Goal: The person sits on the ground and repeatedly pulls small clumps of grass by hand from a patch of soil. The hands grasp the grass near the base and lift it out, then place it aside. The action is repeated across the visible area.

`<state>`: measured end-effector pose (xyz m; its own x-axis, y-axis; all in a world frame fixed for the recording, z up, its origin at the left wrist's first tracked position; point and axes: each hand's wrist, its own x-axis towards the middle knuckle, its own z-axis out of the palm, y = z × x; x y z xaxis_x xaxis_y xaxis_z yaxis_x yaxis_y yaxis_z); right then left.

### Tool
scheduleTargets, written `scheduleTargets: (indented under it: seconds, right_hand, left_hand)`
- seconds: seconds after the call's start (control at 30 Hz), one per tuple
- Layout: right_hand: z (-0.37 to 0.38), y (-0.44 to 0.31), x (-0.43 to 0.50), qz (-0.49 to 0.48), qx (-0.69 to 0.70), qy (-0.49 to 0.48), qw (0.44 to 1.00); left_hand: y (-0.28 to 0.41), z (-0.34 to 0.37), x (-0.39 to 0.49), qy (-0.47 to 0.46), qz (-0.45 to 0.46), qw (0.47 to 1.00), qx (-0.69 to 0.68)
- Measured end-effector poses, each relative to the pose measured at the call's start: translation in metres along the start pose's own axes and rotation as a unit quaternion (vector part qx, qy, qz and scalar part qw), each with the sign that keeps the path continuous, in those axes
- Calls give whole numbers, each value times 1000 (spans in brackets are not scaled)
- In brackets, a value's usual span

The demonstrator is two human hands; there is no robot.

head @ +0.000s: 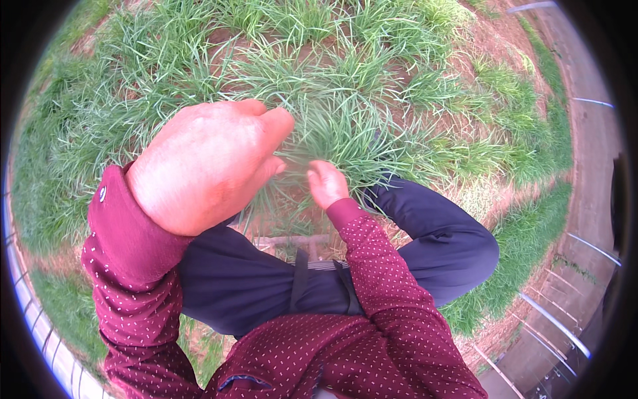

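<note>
My left hand (209, 154) is raised close to the camera, back of the hand up and fingers curled. Its palm is turned away, so whether it holds any leaves is hidden. Lower and farther off, my right hand (328, 185) is beside the base of a clump of narrow-leaved, chive-like plants (349, 137). Its fingers are bent near the thumb, and I cannot tell if leaves are pinched there. Blurred green leaves (309, 132) show between and beyond both hands. Beneath them lies bare brown soil (279, 219).
Rows of the same plants (309, 20) spread ahead and to both sides. My bent leg in dark trousers (443, 239) is at the right. A paved strip (590, 139) runs along the right edge, with thin pale rods or hoops (556, 324) at lower right.
</note>
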<state>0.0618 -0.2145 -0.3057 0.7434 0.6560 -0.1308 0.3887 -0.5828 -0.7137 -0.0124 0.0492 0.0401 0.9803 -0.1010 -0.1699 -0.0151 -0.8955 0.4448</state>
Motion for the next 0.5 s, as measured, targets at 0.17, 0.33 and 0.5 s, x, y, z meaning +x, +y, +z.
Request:
scheduleTargets:
  seconds: [0.17, 0.33, 0.5]
  right_hand:
    - [8, -29, 9, -40, -107, -133, 985]
    - [0, -27, 41, -80, -251, -219, 939]
    - [-19, -30, 65, -74, -340, -283, 894]
  left_hand:
    - [3, -2, 1, 14, 3, 1000, -2]
    - [3, -3, 3, -14, -15, 1000, -13]
    - [4, -2, 4, -18, -20, 1000, -12]
